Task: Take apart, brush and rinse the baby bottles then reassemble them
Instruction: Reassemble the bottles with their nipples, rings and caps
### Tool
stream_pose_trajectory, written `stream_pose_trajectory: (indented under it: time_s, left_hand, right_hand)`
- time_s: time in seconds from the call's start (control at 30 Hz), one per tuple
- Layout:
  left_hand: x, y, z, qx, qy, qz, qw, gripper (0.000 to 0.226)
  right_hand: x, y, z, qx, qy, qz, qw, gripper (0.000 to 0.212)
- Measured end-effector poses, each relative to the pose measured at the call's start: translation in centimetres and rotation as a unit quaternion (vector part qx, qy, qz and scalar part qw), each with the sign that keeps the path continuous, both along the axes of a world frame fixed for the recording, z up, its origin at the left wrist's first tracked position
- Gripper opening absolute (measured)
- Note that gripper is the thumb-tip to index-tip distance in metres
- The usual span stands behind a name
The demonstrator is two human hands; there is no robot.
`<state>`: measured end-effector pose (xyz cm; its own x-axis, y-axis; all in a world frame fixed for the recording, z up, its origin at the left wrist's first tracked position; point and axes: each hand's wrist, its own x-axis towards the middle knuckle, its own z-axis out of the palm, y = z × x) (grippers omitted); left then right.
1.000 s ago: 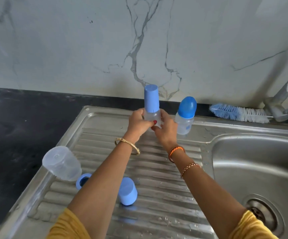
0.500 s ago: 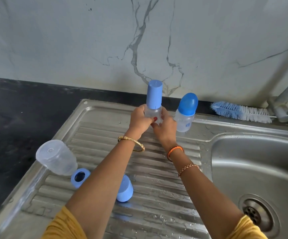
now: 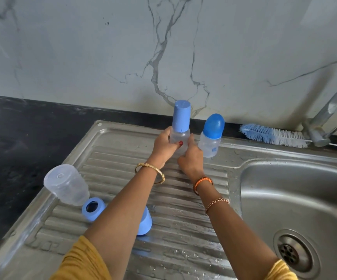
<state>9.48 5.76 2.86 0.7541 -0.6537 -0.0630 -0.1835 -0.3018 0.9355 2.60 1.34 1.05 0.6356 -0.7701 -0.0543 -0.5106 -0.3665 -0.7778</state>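
Capped bottle (image 3: 179,138): clear body, tall blue cylindrical cap, upright at the drainboard's back. Domed bottle (image 3: 210,141): clear, rounded blue cap, upright just to its right. Loose parts at front left: clear bottle body (image 3: 65,184) on its side, blue ring (image 3: 93,209) just beside it, blue cap (image 3: 144,223) nearby.
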Motion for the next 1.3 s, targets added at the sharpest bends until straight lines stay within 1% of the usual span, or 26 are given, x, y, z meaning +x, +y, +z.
stream_pose_trajectory:
  time_s: [0.07,0.17,0.23,0.27,0.37,0.47,0.63,0.7,0.73,0.8,0.83,0.87,0.93,1.0,1.1,1.17,1.23,1.3]
  left_hand:
    - [0.0,0.0,0.0,0.014,-0.006,0.001,1.000,0.053]
    - [0.0,0.3,0.4,0.051,-0.030,0.016,0.998,0.071]
    - [-0.2,0.9,0.9,0.054,-0.055,0.029,0.997,0.071]
    - [-0.3,1.2,1.3,0.045,-0.069,0.035,0.996,0.068]
    - [-0.8,3.1,2.6,-0.001,-0.117,0.054,0.992,0.051]
    - [-2.1,6.5,4.1,-0.060,-0.152,0.071,0.984,0.040]
    - [-4.8,13.8,5.4,-0.168,-0.199,0.127,0.957,0.034]
    - [-5.3,16.5,5.1,-0.201,-0.228,0.167,0.938,0.036]
    - [-5.4,18.1,4.7,-0.212,-0.247,0.198,0.925,0.037]
    - [-5.4,20.8,3.7,-0.215,-0.272,0.268,0.899,0.039]
    - [-5.4,22.1,3.2,-0.211,-0.262,0.303,0.891,0.040]
    - [-5.4,23.1,2.9,-0.207,-0.232,0.335,0.889,0.041]
    - [-5.3,25.2,2.2,-0.184,-0.135,0.372,0.900,0.046]
    - [-5.0,26.6,1.4,-0.137,-0.045,0.361,0.921,0.051]
    - [-3.9,27.4,0.4,-0.113,0.071,0.292,0.947,0.055]
    - [-3.0,27.7,0.1,-0.088,0.098,0.254,0.958,0.059]
    - [-2.2,27.8,0.1,-0.064,0.098,0.234,0.965,0.061]
    - [-2.0,27.9,0.5,-0.068,0.100,0.233,0.965,0.063]
  right_hand:
    - [-0.2,0.2,0.3,0.003,0.017,0.003,1.000,0.081]
    - [-0.6,0.6,0.7,-0.021,0.050,-0.003,0.999,0.083]
    - [-1.2,1.2,1.1,-0.053,0.065,-0.009,0.996,0.080]
    - [-1.6,1.4,1.4,-0.074,0.064,-0.011,0.995,0.074]
    - [-3.0,2.4,3.0,-0.124,0.011,-0.024,0.992,0.052]
    - [-4.5,4.0,5.1,-0.148,-0.076,-0.013,0.986,0.044]
    - [-6.2,7.9,8.6,-0.157,-0.237,0.018,0.959,0.030]
    - [-6.4,9.8,9.4,-0.134,-0.259,0.042,0.956,0.029]
    - [-6.4,11.1,9.5,-0.120,-0.253,0.062,0.958,0.029]
    - [-6.1,13.4,9.5,-0.093,-0.210,0.113,0.967,0.032]
    - [-5.8,14.4,9.2,-0.080,-0.175,0.137,0.972,0.036]
    - [-5.4,15.4,9.0,-0.073,-0.138,0.161,0.974,0.041]
    - [-4.1,17.3,8.4,-0.084,-0.073,0.204,0.973,0.055]
    - [-2.2,19.0,7.7,-0.123,-0.021,0.238,0.963,0.067]
    - [1.0,20.5,7.2,-0.159,0.041,0.265,0.950,0.080]
    - [2.8,21.3,6.9,-0.154,0.059,0.265,0.950,0.086]
    - [4.0,21.9,6.2,-0.153,0.080,0.267,0.948,0.088]
    - [4.7,22.1,5.3,-0.156,0.087,0.265,0.947,0.083]
